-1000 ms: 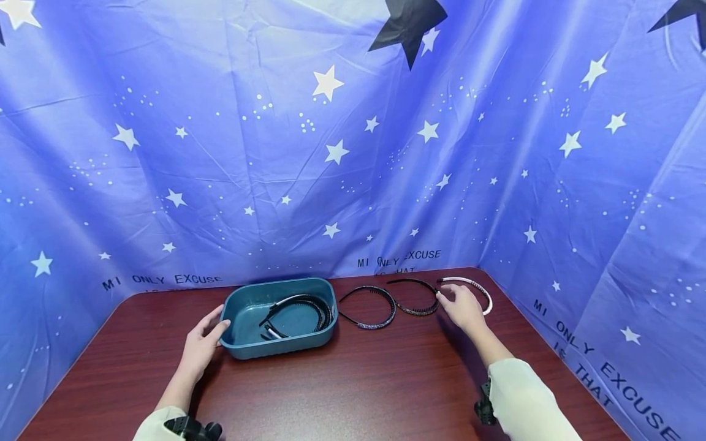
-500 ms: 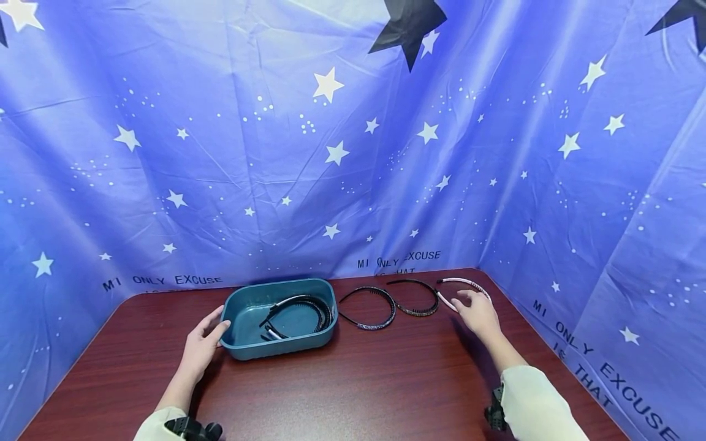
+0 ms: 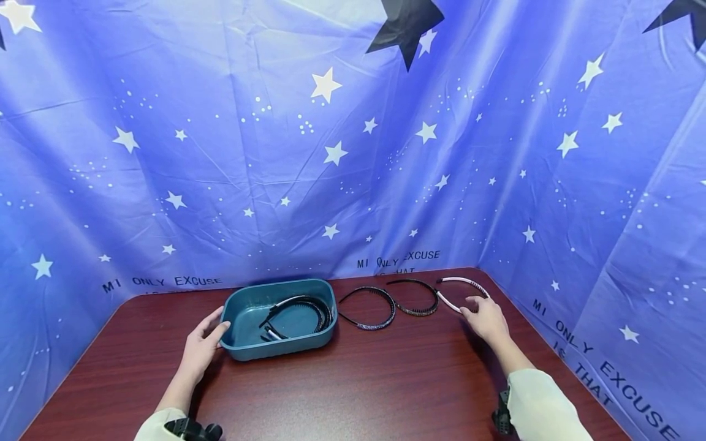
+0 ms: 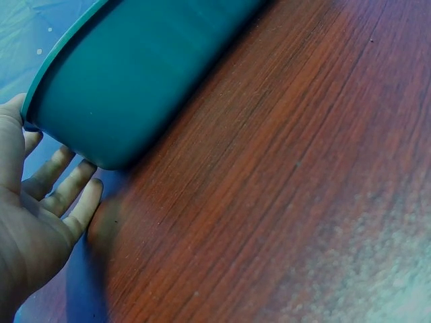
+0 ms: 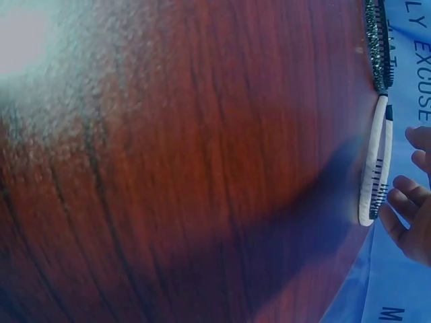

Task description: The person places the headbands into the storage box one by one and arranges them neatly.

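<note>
My left hand (image 3: pixel 203 343) rests at the left end of a teal plastic bin (image 3: pixel 278 350), thumb at the rim and the other fingers spread against the outer wall. Several dark headbands (image 3: pixel 320 306) lie inside the bin, one with a silvery part. At the table's far right is a pale pink headband (image 3: pixel 449 302) with comb teeth. Over its near right part hovers my right hand (image 3: pixel 488 320), fingers loosely bent and holding nothing; the hand hides some of the band. In the right wrist view the fingers (image 5: pixel 394 225) are close beside the pink headband (image 5: pixel 365 182); contact cannot be told.
Between the bin and the pink headband lie two black headbands, one with a bluish glittery band (image 3: pixel 375 326) and one with a darker glittery band (image 3: pixel 419 312). The dark red wooden table (image 3: pixel 353 392) is bordered by a blue star-patterned cloth (image 3: pixel 276 153).
My right hand has moved right, from the join of the black and pink headbands to the pink one's right part. The left hand, bin and headbands stay put.
</note>
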Available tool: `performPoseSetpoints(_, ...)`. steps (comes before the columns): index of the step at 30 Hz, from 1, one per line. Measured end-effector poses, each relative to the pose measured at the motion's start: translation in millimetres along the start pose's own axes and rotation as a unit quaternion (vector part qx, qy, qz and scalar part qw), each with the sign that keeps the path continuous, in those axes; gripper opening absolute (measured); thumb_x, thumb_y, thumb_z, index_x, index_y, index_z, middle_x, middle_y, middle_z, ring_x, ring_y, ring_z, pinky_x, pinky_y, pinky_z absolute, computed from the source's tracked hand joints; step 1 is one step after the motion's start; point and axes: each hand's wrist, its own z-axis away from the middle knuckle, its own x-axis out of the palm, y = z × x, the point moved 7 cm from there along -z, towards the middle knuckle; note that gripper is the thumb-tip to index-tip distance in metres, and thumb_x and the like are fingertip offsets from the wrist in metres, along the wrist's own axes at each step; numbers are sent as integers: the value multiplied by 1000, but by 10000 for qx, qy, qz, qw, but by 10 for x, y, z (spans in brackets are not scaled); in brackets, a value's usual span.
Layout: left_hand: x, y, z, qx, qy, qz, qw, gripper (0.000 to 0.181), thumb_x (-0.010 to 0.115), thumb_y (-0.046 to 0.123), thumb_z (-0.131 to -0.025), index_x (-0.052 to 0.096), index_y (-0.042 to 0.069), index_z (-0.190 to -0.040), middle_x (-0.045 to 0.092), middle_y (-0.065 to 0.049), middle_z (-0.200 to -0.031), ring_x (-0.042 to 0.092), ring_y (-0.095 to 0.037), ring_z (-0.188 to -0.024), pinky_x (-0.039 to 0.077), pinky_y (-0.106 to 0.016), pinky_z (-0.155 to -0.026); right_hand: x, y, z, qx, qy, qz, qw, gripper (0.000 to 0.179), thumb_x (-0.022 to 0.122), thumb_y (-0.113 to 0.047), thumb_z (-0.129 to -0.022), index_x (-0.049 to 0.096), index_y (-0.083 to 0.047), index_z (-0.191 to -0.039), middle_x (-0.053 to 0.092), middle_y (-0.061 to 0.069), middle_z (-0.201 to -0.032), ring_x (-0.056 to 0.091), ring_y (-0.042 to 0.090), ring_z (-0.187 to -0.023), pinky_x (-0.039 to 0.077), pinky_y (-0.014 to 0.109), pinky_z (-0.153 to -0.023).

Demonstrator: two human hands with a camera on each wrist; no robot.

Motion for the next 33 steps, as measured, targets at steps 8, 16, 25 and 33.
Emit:
performPoseSetpoints(8, 3, -3, 7, -42, -44, -20, 10000, 54, 52, 31, -96, 36, 13, -144, 44, -19, -137, 50, 12, -82, 50, -13, -70, 19, 38, 12, 6, -145, 215, 9997, 39, 60, -24, -85, 60, 0, -116, 53, 30, -117, 46, 49, -108, 42, 60, -82)
performPoseSetpoints(16, 2, -13, -4, -23, 12, -4, 10000, 54, 53, 33, -95, 38, 14, -143, 45, -19, -135, 51, 12, -81, 50, -14, -69, 66, 98, 0, -103, -247, 458, 9986, 36, 62, -24, -85, 62, -3, -114, 54, 28, -115, 47, 46, -105, 43, 58, -77)
performPoseSetpoints(25, -4, 0, -2, -51, -12, -41, 10000, 55, 53, 35, -95, 37, 14, -144, 45, -18, -136, 51, 10, -84, 50, -13, -70, 68, 114, -17, -141, -317, 554, 9979, 35, 61, -22, -84, 61, -4, -115, 53, 28, -114, 46, 46, -105, 41, 58, -78)
performPoseSetpoints(33, -2, 4, -11, -23, -14, -25, 10000, 54, 53, 33, -95, 38, 14, -144, 45, -18, -136, 52, 8, -85, 50, -13, -70, 95, 157, -16, -99, -457, 554, 9974, 34, 60, -19, -85, 61, -2, -114, 51, 30, -116, 44, 46, -106, 38, 57, -80)
